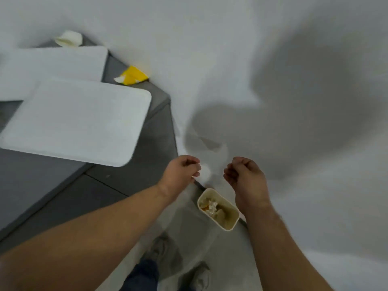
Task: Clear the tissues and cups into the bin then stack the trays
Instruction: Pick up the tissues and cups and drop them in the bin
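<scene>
Both of my hands hover over a cream bin on the floor, which holds crumpled tissues. My left hand has its fingers curled, and a blurred white scrap, possibly a tissue, sits at its fingertips; whether it is held is unclear. My right hand is loosely fisted with nothing visible in it. On the grey table at the left lie two white trays, a near one and a far one. A tipped yellow cup and a tipped white cup lie near the wall.
A white wall runs behind the table and the bin, with my shadow on it. My shoes stand on the pale floor just below the bin. The table's right edge is close to my left forearm.
</scene>
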A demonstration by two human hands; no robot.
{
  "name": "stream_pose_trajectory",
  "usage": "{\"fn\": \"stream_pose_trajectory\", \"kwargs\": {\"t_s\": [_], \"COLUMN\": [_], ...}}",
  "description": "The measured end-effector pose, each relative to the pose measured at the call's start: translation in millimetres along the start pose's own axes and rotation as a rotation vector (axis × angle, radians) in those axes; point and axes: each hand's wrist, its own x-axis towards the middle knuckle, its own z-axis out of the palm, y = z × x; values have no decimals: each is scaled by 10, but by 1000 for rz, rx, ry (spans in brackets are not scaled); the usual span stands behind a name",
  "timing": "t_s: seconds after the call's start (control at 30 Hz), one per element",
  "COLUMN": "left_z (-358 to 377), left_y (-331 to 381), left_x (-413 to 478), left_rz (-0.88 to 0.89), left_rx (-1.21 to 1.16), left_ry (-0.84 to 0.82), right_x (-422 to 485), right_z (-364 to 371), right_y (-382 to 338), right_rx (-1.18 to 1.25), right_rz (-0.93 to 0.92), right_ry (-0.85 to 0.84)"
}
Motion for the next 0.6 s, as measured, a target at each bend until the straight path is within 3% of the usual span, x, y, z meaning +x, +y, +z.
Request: {"fn": "stream_pose_trajectory", "kwargs": {"t_s": [0.1,0.27,0.6], "left_z": [-468,-1390,-3355], "left_y": [568,1182,1079], "left_x": [-440,-1122,-1900], "left_rz": [83,236,306], "left_rx": [1,-5,-245], "left_ry": [-12,183,617], "right_x": [-467,-1068,-1788], "right_z": [389,1044,2648], "right_y": [-573,-1131,-1016], "right_rx": [-77,-163,-320], "right_rz": [-107,-220,-290], "right_ry": [-125,-352,-668]}}
